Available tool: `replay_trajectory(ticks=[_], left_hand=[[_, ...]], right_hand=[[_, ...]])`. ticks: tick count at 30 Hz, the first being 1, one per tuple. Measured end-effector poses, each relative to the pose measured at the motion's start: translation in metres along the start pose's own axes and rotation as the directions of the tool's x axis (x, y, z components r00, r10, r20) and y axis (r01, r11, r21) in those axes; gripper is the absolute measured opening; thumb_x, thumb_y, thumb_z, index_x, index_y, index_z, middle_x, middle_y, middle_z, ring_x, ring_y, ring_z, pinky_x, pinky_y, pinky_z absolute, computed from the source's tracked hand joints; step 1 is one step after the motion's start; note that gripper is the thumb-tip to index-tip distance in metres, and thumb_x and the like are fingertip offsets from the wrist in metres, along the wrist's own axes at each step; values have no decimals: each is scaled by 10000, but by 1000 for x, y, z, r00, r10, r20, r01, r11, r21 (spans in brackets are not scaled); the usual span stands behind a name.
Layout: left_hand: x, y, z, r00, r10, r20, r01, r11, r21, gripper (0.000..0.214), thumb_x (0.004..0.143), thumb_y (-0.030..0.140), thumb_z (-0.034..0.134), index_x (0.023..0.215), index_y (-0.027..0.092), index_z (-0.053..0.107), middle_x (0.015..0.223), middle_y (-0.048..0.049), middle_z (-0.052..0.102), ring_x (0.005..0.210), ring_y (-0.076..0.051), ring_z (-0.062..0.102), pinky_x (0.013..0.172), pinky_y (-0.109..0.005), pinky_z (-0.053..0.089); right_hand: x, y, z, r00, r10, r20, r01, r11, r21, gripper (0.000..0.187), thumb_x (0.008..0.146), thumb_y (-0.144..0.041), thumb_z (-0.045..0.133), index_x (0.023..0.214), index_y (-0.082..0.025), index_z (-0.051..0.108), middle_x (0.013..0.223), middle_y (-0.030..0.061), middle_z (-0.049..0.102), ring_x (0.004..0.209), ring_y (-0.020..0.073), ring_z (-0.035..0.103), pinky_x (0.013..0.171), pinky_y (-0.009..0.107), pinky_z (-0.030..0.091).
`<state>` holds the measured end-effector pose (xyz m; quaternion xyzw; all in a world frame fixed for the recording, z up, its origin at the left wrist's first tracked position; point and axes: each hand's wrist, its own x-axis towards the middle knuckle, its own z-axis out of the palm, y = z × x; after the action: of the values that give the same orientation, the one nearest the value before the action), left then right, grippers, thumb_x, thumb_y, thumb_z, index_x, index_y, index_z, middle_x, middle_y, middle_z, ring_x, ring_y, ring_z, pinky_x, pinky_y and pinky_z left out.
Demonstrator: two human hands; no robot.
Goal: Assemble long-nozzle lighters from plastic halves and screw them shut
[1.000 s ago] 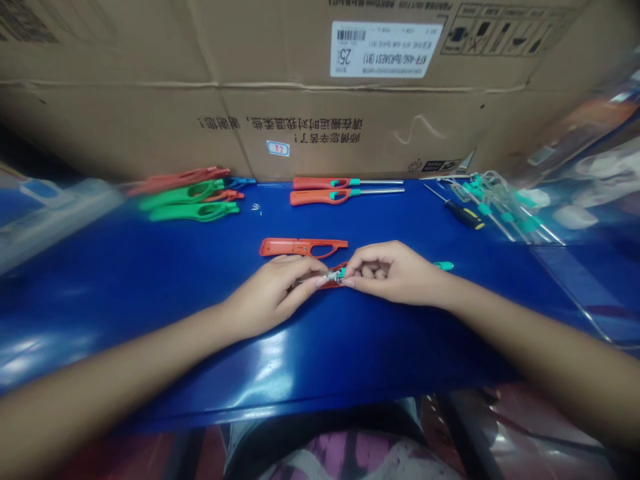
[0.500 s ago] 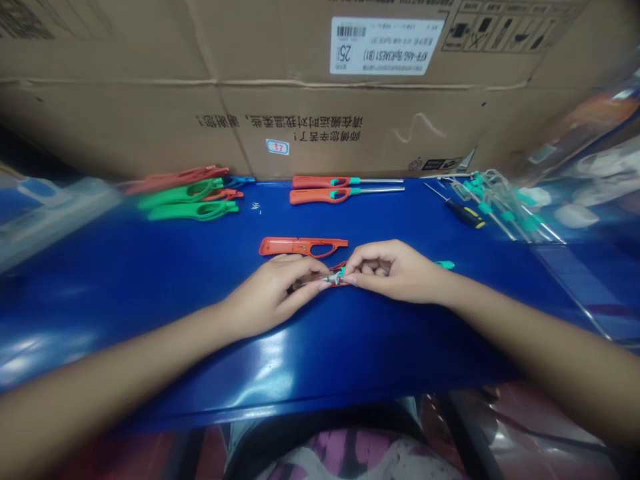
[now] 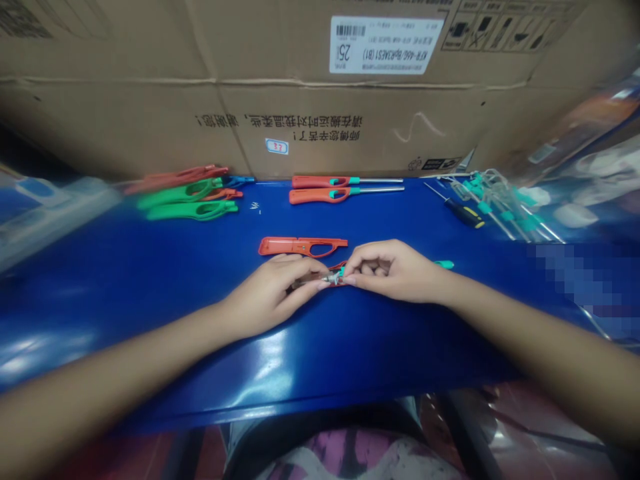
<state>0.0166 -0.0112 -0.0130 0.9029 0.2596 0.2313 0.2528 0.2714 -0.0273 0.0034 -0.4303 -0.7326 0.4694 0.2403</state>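
Silver metal fitting [image 3: 333,277] pinched by left fingers [image 3: 306,292], teal plastic piece [image 3: 343,271] by right fingers [image 3: 370,285]; best kept level, gently steadied over red plastic shell [image 3: 342,285].

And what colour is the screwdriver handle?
Screwdriver handle: black with yellow, best seen in the head view.

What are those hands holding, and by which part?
Left hand: a small silvery fitting, apparently pinched at its left end. Right hand: at the teal piece beside it; exact hold hidden.

handle half [image 3: 280,246] behind left hand [image 3: 273,293], lighters [image 3: 310,197] behind that, screwdriver [image 3: 465,214] to their right
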Motion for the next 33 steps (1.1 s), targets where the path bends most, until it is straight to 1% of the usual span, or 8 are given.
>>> replay_trajectory(ticks=[10,17,25,30,33], left_hand=[[0,-1,1,1000,-3,21,3,1000,-10,217,1033,324,537,1136,186,668,1016,-49,736,882,-169,672,797,-285,503],[0,-2,0,1000,10,21,-10,1000,-15,207,1035,307,535,1130,184,671,1027,-46,741,895,-166,672,814,-288,502],[0,-3,3,1000,21,15,-20,1000,-16,216,1033,303,543,1153,184,678,1042,-46,748,905,-168,675,821,-289,502],[-1,-4,3,1000,27,15,-27,1000,-6,223,1033,316,547,1157,189,682,1042,-44,752,915,-171,679,828,-292,504],[-1,-4,3,999,44,19,-44,999,5,222,1035,311,544,1166,195,680,1048,-39,754,920,-171,679,837,-297,501]], right_hand=[[1,2,0,1000,-16,-4,16,1000,-19,206,868,-339,686,892,-140,732,716,1,605,574,83,426,519,231,337],[1,2,1,1000,-24,-9,24,999,-38,203,875,-337,688,888,-141,740,770,19,638,599,89,452,533,234,349],[0,2,1,1000,-21,0,21,999,-31,187,884,-324,683,889,-147,741,765,15,632,593,90,449,539,235,357],[1,3,2,1000,-24,-5,24,1000,-20,181,881,-319,688,870,-145,737,715,-2,603,588,87,440,531,225,350],[1,3,3,1000,-20,-8,19,999,-26,195,882,-332,686,869,-144,737,742,9,620,580,83,432,521,224,344]])
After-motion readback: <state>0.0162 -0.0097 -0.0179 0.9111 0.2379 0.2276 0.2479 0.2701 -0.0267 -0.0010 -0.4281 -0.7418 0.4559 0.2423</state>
